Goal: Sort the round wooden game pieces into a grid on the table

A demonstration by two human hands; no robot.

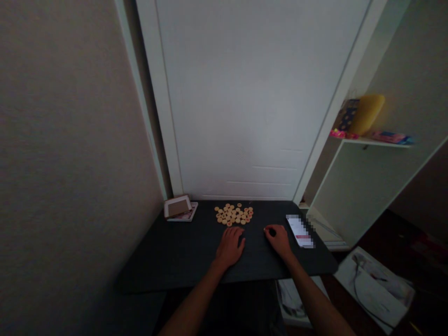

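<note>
A loose heap of round, pale wooden game pieces (233, 215), some with red markings, lies toward the back of the dark table. They look like Chinese chess discs. Just in front of the heap, my left hand (230, 245) rests palm down with its fingers stretched out and the thumb apart, holding nothing. To the right of the heap, my right hand (278, 239) has thumb and forefinger curled together in a ring. A small pale spot shows at those fingertips; what it is, I cannot make out.
A phone (300, 231) with a lit, partly pixelated screen lies right of my right hand. Stacked shallow boxes (178, 206) sit at the table's back left. A white panel (238, 102) stands behind the dark table (168, 261). White boxes (376, 287) are on the floor at right.
</note>
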